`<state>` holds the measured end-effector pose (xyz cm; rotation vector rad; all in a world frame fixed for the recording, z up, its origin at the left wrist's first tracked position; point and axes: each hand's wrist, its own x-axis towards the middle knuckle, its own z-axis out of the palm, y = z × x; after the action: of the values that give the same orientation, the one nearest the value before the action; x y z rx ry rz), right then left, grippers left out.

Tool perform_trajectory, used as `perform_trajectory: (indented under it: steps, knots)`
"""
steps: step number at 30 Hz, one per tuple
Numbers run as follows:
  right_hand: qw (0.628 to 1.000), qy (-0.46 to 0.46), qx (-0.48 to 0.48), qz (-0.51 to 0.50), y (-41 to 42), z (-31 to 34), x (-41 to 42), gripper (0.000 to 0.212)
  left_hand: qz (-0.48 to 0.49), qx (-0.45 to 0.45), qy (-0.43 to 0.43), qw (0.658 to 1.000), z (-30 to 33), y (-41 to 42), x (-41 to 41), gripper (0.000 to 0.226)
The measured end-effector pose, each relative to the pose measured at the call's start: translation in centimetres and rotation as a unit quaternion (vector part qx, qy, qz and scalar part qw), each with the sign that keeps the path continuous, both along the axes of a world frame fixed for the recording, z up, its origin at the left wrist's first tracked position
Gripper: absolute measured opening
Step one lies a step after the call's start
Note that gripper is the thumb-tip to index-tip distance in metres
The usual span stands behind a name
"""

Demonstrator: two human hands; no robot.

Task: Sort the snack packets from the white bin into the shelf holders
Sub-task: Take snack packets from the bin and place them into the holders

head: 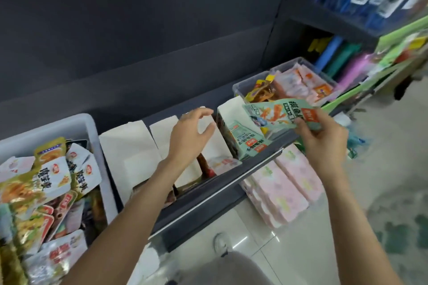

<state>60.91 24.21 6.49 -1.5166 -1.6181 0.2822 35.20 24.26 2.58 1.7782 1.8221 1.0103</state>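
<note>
Right hand [324, 139] pinching green packet [281, 114], long axis level, left-pointing, left hand [190, 135] fingers spread over white holders [129, 146]

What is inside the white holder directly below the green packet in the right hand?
The white holder contains green packets matching the green packet held by the right hand. How many there are, or what lies beneath them, is hidden.

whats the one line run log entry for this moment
right hand: grips green snack packet | left hand: open above white paper holders | white plastic bin: packets remain
</note>
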Motion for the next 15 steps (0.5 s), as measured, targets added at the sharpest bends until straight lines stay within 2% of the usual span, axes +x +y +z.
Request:
perform_trajectory:
  steps: [4,7,9,11,13,15]
  knots:
    - [0.99,-0.123,0.029,0.064,5.2,-2.1,0.1,0.007,-0.021,-0.049,0.149,0.987,-2.4,3.1,2.4,0.044]
    - [0.962,-0.236,0.061,0.122,7.9,-4.5,-1.3,0.014,-0.029,-0.085,0.235,0.968,-3.4,4.3,3.6,0.053]
    - [0.93,-0.312,0.096,0.17,9.2,-6.3,-1.8,0.025,-0.032,-0.11,0.264,0.958,-4.0,4.6,4.1,0.054]
    - [0.894,-0.373,0.107,0.225,9.7,-7.9,-1.7,0.023,-0.037,-0.129,0.273,0.953,-4.5,4.6,4.4,0.055]
    - [0.87,-0.41,0.079,0.263,9.4,-9.0,-1.0,0.017,-0.039,-0.133,0.279,0.95,-4.8,4.5,4.4,0.055]
    - [0.856,-0.432,0.052,0.28,8.9,-9.5,-0.3,0.022,-0.035,-0.133,0.278,0.951,-4.9,4.5,4.4,0.054]
